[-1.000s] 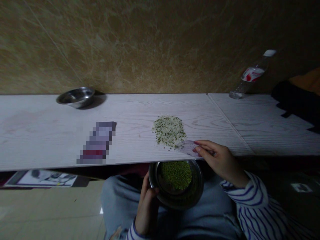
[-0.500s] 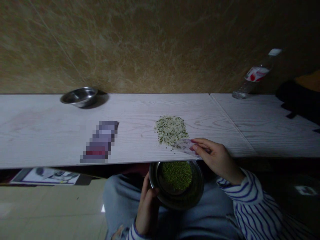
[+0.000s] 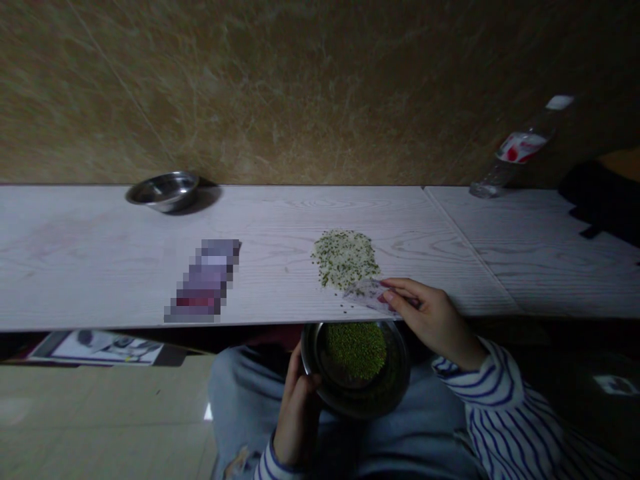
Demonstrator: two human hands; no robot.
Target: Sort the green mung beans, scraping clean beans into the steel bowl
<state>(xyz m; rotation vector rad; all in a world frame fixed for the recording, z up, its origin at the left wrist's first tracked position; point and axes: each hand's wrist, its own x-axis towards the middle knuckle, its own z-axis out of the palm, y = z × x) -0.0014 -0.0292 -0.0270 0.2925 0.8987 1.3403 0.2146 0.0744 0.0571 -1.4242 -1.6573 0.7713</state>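
The right hand (image 3: 433, 313) comes in at about 4 o'clock from the pile of grains (image 3: 345, 259), its fingers pointing toward 10 o'clock and the back of the hand facing up. Thumb below and index finger above, it pinches the near edge of a thin translucent sheet (image 3: 367, 295); the other fingers curl in behind. The sheet tilts low over the bench (image 3: 270, 267), its far end meeting the pile's 5 o'clock edge, and whether the specks seen there lie on it or show through is unclear. The pile mixes pale grains with green beans, and a few strays sit at its 6 o'clock.

At 6 o'clock from the pile, past the bench's front edge, a steel bowl (image 3: 397, 395) sits above the lap, holding green beans. The left hand (image 3: 302, 400) clasps its 8 o'clock side, thumb bent at the rim, fingers extended upward along the outer wall.

Farther out stand a second bowl (image 3: 167, 195) at 10 o'clock and a plastic bottle (image 3: 523, 147) at 2 o'clock.
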